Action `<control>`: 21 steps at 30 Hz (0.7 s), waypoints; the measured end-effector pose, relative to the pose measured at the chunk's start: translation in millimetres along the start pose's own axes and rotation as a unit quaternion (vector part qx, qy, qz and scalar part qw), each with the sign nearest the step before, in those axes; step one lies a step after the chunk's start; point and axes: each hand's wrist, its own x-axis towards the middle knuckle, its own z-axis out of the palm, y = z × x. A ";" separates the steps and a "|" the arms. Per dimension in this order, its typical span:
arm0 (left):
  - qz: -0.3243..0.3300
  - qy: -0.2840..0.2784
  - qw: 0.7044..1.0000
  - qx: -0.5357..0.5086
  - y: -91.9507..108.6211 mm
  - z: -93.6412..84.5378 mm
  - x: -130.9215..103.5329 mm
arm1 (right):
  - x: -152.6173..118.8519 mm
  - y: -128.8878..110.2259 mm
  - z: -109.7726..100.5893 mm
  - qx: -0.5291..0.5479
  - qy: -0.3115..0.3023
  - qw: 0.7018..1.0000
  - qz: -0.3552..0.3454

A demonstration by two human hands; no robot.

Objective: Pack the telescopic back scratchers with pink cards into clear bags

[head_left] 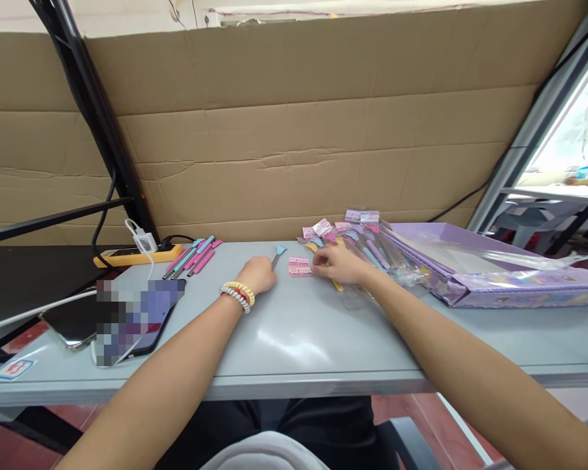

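Observation:
My left hand, with beaded bracelets at the wrist, is closed around a small back scratcher; its blue hand-shaped head and a bit of metal rod stick out past the fingers. My right hand has its fingers curled together beside some pink printed cards; what it may hold is hidden. Under and behind it lies a pile of bagged back scratchers with pink header cards, in purple, blue, pink and yellow. Several loose pink and blue scratchers lie to the left.
A purple open box with clear plastic in it stands at the right of the grey table. At the left are two phones, white cables and a yellow power strip. A cardboard wall rises behind.

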 end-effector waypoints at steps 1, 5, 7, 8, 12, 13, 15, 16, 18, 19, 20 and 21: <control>0.002 -0.007 1.000 -0.004 2.3 -1.0 -1.7 | -0.2 -0.3 -0.2 -0.001 0.001 1.000 0.000; 0.029 -0.030 0.998 -0.049 10.4 -10.4 -11.5 | -0.5 0.3 -0.2 0.004 0.003 1.000 0.001; 0.039 -0.015 0.997 -0.059 13.7 -16.2 -16.8 | 0.0 1.6 0.3 0.008 0.003 1.000 0.000; 0.042 -0.004 0.997 -0.058 14.8 -18.9 -18.9 | 0.4 2.3 0.6 0.009 0.002 1.000 -0.002; 0.054 0.011 0.998 -0.024 14.1 -27.3 -21.5 | 1.1 4.4 0.9 0.019 0.004 1.000 -0.012; 0.056 0.008 0.998 -0.017 12.2 -29.1 -21.4 | 1.0 4.5 0.8 0.021 0.007 1.000 -0.012; 0.059 0.004 0.998 -0.009 6.2 -32.4 -23.0 | 0.7 4.4 0.3 0.023 0.010 1.000 -0.008; 0.060 0.006 0.998 -0.009 2.1 -33.7 -25.7 | 0.5 4.3 0.0 0.023 0.011 1.000 -0.004; 0.056 0.013 0.998 -0.009 -8.3 -35.1 -36.4 | 0.3 3.9 -0.3 0.024 0.009 1.000 0.002; 0.054 0.020 0.998 -0.006 -14.4 -35.0 -44.4 | 0.3 3.8 -0.4 0.024 0.007 1.000 0.003; 0.052 0.033 0.998 -0.003 -20.8 -34.6 -53.8 | 0.4 3.7 -0.4 0.025 0.005 1.000 0.004; 0.047 0.045 0.998 -0.001 -27.4 -34.0 -63.9 | 0.5 3.5 -0.5 0.025 0.003 1.000 0.005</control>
